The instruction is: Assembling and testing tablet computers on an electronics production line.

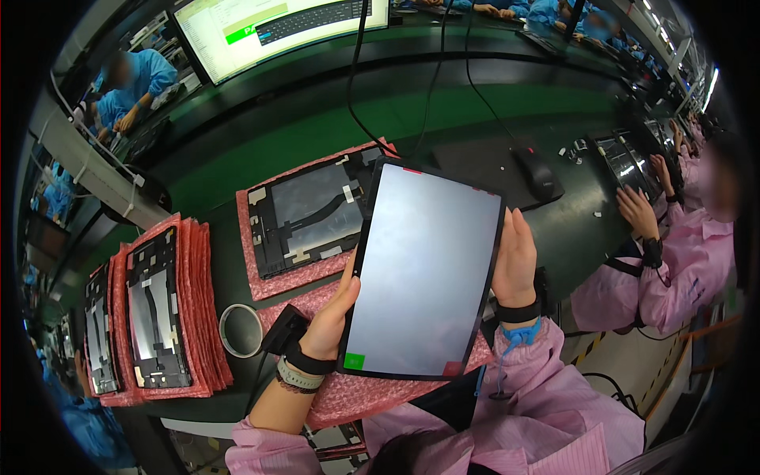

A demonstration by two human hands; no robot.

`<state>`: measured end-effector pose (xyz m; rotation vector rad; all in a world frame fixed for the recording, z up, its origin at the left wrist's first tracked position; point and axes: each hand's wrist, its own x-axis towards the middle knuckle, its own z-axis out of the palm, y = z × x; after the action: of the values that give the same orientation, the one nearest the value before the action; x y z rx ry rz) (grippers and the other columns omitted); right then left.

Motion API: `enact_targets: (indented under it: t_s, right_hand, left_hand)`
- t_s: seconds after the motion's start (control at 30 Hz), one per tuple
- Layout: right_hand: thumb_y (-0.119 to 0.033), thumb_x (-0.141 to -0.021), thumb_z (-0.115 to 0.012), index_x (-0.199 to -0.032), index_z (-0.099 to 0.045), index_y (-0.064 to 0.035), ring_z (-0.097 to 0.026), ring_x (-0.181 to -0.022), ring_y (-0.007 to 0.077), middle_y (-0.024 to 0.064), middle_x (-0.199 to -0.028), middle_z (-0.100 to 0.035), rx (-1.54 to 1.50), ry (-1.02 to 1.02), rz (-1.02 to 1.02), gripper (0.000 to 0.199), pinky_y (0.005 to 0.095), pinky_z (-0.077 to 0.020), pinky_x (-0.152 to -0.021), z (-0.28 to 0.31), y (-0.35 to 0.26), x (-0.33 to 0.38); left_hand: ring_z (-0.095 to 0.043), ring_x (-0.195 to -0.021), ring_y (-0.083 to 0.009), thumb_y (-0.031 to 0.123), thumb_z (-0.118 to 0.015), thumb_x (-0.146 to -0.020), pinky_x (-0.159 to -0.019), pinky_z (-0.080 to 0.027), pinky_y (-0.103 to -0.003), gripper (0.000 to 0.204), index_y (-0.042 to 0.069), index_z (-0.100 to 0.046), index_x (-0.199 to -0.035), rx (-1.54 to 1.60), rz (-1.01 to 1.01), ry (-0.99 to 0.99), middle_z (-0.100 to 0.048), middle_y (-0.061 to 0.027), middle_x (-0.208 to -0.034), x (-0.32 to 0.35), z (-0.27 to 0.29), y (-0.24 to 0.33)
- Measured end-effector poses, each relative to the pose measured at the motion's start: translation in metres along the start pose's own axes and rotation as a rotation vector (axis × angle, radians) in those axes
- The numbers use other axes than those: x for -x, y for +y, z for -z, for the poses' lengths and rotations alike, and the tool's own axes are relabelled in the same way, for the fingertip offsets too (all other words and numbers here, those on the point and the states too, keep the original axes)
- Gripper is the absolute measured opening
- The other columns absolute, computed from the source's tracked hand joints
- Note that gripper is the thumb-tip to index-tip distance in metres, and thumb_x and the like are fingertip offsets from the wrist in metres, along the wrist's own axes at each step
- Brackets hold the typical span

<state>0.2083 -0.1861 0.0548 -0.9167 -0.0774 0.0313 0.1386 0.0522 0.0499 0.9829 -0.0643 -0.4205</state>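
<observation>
Between my two hands I hold a tablet [423,273], tilted, with its lit screen facing me. The screen is pale grey-white, with a green square at its lower left corner and a red one at the lower right. My left hand [331,317] grips the left edge, thumb in front. My right hand [516,261] is closed on the right edge, its fingers partly behind the tablet. Under the tablet lies red bubble wrap [356,396]. Just behind it, an opened tablet display panel [313,214] with its inner side up rests on another red bubble-wrap sheet.
At left stand stacks of red bubble wrap [207,317] topped by display panels [154,317]. A roll of tape [241,331] sits near my left wrist. A black mouse [537,174] lies right. Cables hang before the monitor [277,36]. A co-worker in pink [673,261] works at right.
</observation>
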Motion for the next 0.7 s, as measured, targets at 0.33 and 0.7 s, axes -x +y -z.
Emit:
enact_targets:
  t_s: [0.33, 0.7]
  right_hand:
    - [-0.03, -0.095, -0.034, -0.127, -0.042, 0.0006, -0.044, -0.118, 0.0194, 0.0089, -0.127, -0.049, -0.06, -0.009, -0.031, 0.046, 0.0317, -0.0311, -0.1, 0.003, -0.001, 0.001]
    - [-0.031, -0.095, -0.038, -0.131, -0.037, -0.0031, -0.048, -0.112, 0.0172, 0.0076, -0.12, -0.052, -0.069, -0.143, -0.001, 0.046, 0.032, -0.0375, -0.095, -0.005, -0.001, 0.001]
  left_hand:
    - [-0.034, -0.125, -0.0157, 0.032, -0.031, -0.098, -0.102, -0.029, -0.033, 0.053, 0.016, -0.012, -0.145, -0.054, -0.033, -0.002, -0.028, -0.0014, -0.142, -0.001, -0.002, 0.002]
    - [-0.039, -0.122, -0.0195, 0.038, -0.029, -0.098, -0.102, -0.032, -0.034, 0.052, 0.012, -0.02, -0.142, 0.115, -0.069, 0.044, -0.036, -0.0056, -0.138, 0.0, 0.014, -0.008]
